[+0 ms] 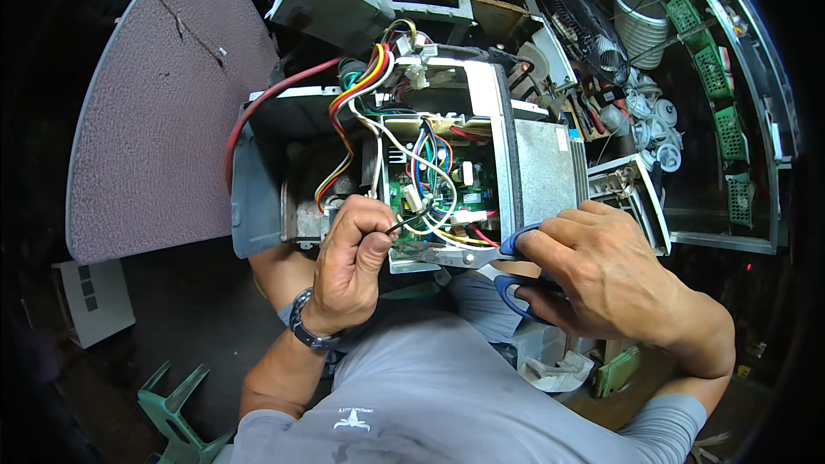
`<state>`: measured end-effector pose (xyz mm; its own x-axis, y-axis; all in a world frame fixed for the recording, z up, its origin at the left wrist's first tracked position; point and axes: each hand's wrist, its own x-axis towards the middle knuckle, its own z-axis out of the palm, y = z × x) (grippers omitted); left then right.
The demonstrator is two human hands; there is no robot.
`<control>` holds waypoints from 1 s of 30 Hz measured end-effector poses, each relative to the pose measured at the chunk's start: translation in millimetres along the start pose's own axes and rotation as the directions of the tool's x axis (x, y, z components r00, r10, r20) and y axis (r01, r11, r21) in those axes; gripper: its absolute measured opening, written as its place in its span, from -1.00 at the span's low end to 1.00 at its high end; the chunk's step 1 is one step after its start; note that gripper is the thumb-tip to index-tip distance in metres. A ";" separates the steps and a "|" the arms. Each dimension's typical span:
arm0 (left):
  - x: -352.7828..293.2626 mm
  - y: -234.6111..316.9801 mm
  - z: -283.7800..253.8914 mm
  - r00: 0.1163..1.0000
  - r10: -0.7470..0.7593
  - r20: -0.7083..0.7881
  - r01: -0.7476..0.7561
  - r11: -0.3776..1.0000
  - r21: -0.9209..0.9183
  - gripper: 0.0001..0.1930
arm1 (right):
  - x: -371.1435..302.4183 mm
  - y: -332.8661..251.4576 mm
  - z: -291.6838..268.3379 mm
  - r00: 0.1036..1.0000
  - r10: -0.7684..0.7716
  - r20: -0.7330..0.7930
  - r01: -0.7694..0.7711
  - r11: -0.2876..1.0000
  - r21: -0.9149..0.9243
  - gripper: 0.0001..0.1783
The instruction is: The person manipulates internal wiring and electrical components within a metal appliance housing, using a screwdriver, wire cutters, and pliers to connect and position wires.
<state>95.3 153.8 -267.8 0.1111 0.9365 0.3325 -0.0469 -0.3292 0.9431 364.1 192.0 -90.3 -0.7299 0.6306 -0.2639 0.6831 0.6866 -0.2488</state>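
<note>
My left hand [351,245] pinches a thin black wire [411,222] at the near edge of an opened metal appliance housing [543,167]. In my right hand [593,262] is a pair of scissors [468,255] with blue handles; my fingers are in the loops. The blades point left, just below the black wire, and their tips lie close to my left fingers. Whether the blades touch the wire I cannot tell. Behind them, a green circuit board [471,193] sits in the housing under a tangle of coloured wires. A bundle of red, yellow and white wires [368,77] arches over the housing's left side.
A grey box-shaped cover [331,0] stands at the back. At left leans a large textured panel [163,120], near a red hose [275,90]. Green baskets [711,69] and white round parts [657,125] fill the right. A green stool [176,412] stands lower left.
</note>
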 end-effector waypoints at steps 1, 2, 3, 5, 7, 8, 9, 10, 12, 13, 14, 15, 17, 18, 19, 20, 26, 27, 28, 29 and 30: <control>0.4 -1.3 2.3 1.000 0.021 -0.002 -0.021 1.000 -0.015 -0.83 | 1.4 -1.9 0.2 1.000 -0.003 0.003 0.003 1.000 -0.011 -0.64; 1.9 -3.1 3.3 0.997 0.072 0.002 -0.072 0.997 0.035 -0.82 | 2.8 -3.4 -0.1 1.000 -0.025 -0.019 0.024 1.000 -0.019 -0.65; 2.4 -2.5 3.3 0.997 0.081 -0.002 -0.081 0.996 0.033 -0.82 | 3.3 -4.7 0.3 0.998 -0.047 -0.042 0.045 0.999 -0.027 -0.66; 2.8 -0.5 3.4 0.997 0.082 0.016 -0.083 0.995 0.061 -0.83 | 0.5 -6.8 5.6 0.997 -0.049 -0.057 0.047 0.998 -0.041 -0.66; 0.7 -2.2 8.2 0.996 0.087 -0.009 -0.087 0.994 0.069 -0.83 | -3.6 -9.9 13.5 0.996 -0.049 -0.074 0.045 0.998 -0.052 -0.66; -0.2 -3.5 10.3 0.997 0.065 -0.051 -0.061 0.996 0.067 -0.83 | -5.7 -11.8 18.7 0.992 -0.051 -0.117 0.044 0.997 -0.059 -0.67; -0.5 -2.9 12.8 0.995 0.042 -0.092 -0.036 0.997 0.063 -0.83 | -7.4 -13.4 21.2 0.986 -0.054 -0.160 0.044 0.997 -0.066 -0.68; -0.9 0.6 15.4 0.997 -0.002 -0.080 0.004 1.000 0.030 -0.73 | -8.0 -15.2 20.9 0.985 -0.054 -0.166 0.038 0.995 -0.097 -0.67; -0.1 0.8 16.8 0.996 -0.014 -0.086 0.015 1.000 0.011 -0.73 | -11.7 -16.8 29.3 0.977 -0.059 -0.206 0.031 0.991 -0.133 -0.68; 0.6 0.3 17.7 0.995 -0.031 -0.096 0.030 1.000 -0.007 -0.73 | -13.3 -16.8 33.4 0.968 -0.068 -0.241 0.028 0.986 -0.166 -0.68; 1.1 0.0 16.8 0.995 -0.027 -0.091 0.027 1.000 -0.002 -0.73 | -14.0 -16.4 36.4 0.966 -0.067 -0.248 0.026 0.986 -0.165 -0.68; 1.6 -0.7 15.4 0.995 -0.022 -0.096 0.018 0.999 -0.047 -0.76 | -14.6 -15.8 38.8 0.959 -0.090 -0.268 0.043 0.984 -0.176 -0.70; 1.9 -0.3 12.9 0.995 -0.013 -0.095 0.004 0.996 -0.087 -0.80 | -15.8 -15.2 42.1 0.948 -0.111 -0.297 0.057 0.981 -0.185 -0.71; 1.7 0.6 11.7 0.994 -0.035 -0.102 0.020 0.989 -0.147 -0.79 | -16.3 -15.3 43.3 0.948 -0.124 -0.293 0.062 0.976 -0.211 -0.72; 1.6 1.0 10.4 0.993 -0.059 -0.107 0.035 0.977 -0.208 -0.78 | -16.7 -15.2 44.5 0.947 -0.136 -0.289 0.067 0.969 -0.236 -0.73; 1.1 -0.4 9.6 0.989 -0.089 -0.115 0.055 0.961 -0.273 -0.75 | -17.1 -14.6 45.8 0.946 -0.133 -0.296 0.063 0.970 -0.236 -0.73; -0.6 -0.9 6.9 0.979 -0.167 -0.115 0.109 0.912 -0.394 -0.73 | -19.3 -12.5 57.8 0.908 -0.206 -0.366 0.088 0.946 -0.314 -0.75; -0.9 -1.9 5.8 0.979 -0.169 -0.112 0.108 0.903 -0.417 -0.73 | -19.8 -13.2 58.9 0.904 -0.218 -0.369 0.080 0.932 -0.354 -0.75; -0.1 -1.5 5.7 0.980 -0.165 -0.110 0.106 0.905 -0.413 -0.73 | -20.4 -13.6 60.0 0.899 -0.231 -0.371 0.072 0.916 -0.394 -0.75; 1.1 -1.3 5.9 0.980 -0.167 -0.104 0.105 0.891 -0.441 -0.73 | -21.7 -13.3 61.9 0.898 -0.228 -0.377 0.067 0.917 -0.393 -0.75; 1.7 -0.7 6.2 0.981 -0.170 -0.098 0.105 0.877 -0.469 -0.73 | -22.9 -12.4 63.7 0.889 -0.239 -0.390 0.065 0.910 -0.409 -0.75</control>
<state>101.7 155.0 -267.8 0.0201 0.9860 0.1655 -0.4947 -0.1340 0.8587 373.9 146.0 -140.6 -0.8216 0.5381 0.1884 0.5646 0.8137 0.1380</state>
